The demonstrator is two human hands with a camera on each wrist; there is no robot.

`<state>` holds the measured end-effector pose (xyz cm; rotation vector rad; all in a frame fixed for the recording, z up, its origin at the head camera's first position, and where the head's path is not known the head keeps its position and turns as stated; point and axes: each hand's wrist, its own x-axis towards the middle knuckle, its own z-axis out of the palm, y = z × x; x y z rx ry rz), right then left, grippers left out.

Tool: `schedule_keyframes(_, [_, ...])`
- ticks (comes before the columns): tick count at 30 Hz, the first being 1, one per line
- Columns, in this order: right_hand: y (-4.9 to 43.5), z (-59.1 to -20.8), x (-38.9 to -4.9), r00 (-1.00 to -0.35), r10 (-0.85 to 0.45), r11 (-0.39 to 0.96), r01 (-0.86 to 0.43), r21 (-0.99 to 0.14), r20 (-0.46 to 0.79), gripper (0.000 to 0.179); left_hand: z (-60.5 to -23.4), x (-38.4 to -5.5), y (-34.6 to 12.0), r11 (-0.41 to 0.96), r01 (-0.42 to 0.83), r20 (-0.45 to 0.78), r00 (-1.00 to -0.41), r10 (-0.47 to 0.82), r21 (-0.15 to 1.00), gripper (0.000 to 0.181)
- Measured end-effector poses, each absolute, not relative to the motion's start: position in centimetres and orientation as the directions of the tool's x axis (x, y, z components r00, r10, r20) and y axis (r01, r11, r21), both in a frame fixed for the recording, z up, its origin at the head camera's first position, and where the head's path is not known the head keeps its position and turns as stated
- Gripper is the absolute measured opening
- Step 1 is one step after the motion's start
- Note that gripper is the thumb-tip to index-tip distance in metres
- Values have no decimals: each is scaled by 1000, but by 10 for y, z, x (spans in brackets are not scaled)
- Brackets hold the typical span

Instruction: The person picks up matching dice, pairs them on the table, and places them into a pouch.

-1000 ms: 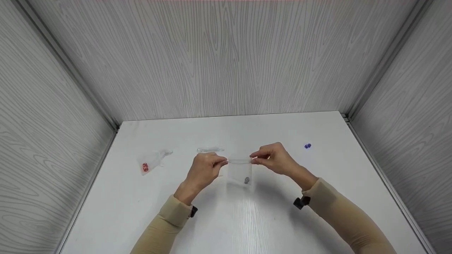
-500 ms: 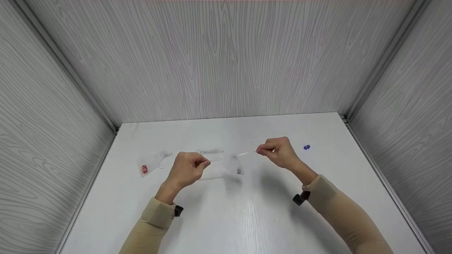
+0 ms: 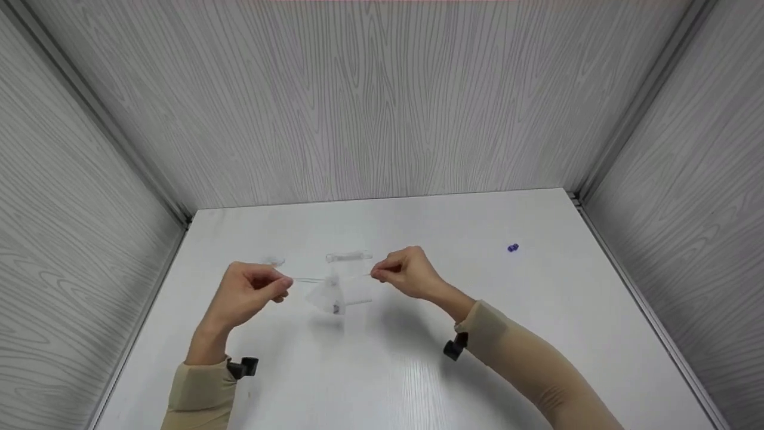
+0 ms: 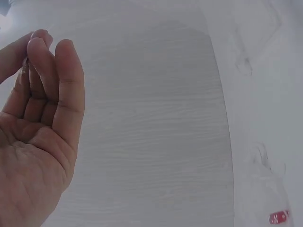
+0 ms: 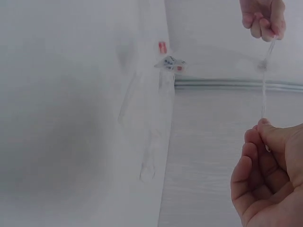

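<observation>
Between my hands hangs a small clear drawstring bag [image 3: 325, 295], its gathered neck drawn narrow. Pale dice [image 5: 169, 62] with dark and red pips lie in its bottom corner. My left hand [image 3: 248, 292] pinches the clear drawstring [image 3: 309, 279] on one side, thumb against forefinger. On the other side my right hand [image 3: 409, 275] pinches the opposite string end. In the right wrist view the cord runs taut from one hand to the other, with a bunched spot along it.
Another clear bag [image 3: 273, 261] lies behind my left hand; red dice [image 4: 278, 217] show in it in the left wrist view. Flat clear plastic [image 3: 348, 257] lies at the middle back, blue dice [image 3: 513, 247] at the back right. Grained panels [image 3: 382, 101] enclose the white table.
The bag's mouth, stretched flat between my hands before, is now gathered on strings. My left hand moved left and pinches a string; my right hand shifted left with the bag.
</observation>
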<state>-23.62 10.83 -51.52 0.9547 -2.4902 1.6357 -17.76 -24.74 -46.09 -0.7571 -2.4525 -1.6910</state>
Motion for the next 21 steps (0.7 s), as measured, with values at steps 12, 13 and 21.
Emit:
schedule_keyframes(12, [23, -546, -244, -873, -432, 396, -410, -822, 228, 10, -493, -176, -292, 345, 119, 46, -976, 213, 931, 15])
schedule_keyframes(13, [19, -548, -245, -879, -421, 409, -403, -818, 223, 11, -496, -177, -293, 366, 91, 20, -981, 194, 926, 17])
schedule_keyframes(21, [-7, -567, -242, -899, -411, 513, -366, -776, 153, 14, -528, -189, -282, 575, -49, -129, -987, 99, 817, 20])
